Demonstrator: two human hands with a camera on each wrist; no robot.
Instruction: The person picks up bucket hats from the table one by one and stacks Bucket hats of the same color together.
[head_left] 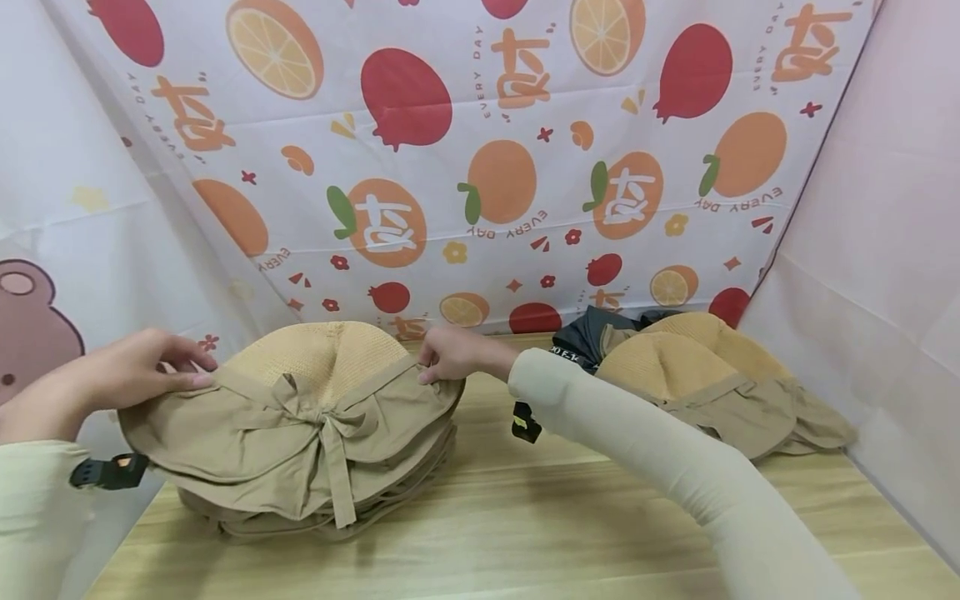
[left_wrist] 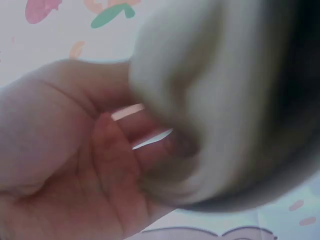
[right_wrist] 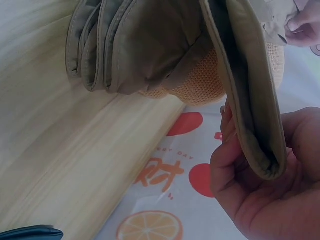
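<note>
A sun hat with a woven straw crown and khaki cloth brim (head_left: 277,425) tops a stack of similar hats (head_left: 405,492) at the table's left; a cloth bow is tied across its front. My left hand (head_left: 153,371) pinches the brim's left edge, and the left wrist view shows the blurred cloth between thumb and fingers. On the other side my right hand (head_left: 450,350) pinches the brim's right edge. In the right wrist view the folded brim (right_wrist: 255,100) lies between the right thumb and fingers, apart from the layered brims (right_wrist: 100,50) of the hats beneath.
More straw-and-khaki hats (head_left: 667,367) lie at the table's back right, beside a dark folded cloth item (head_left: 592,329). The wooden table (head_left: 570,533) meets a fruit-print curtain (head_left: 450,167) behind and a pale wall (head_left: 885,250) at right.
</note>
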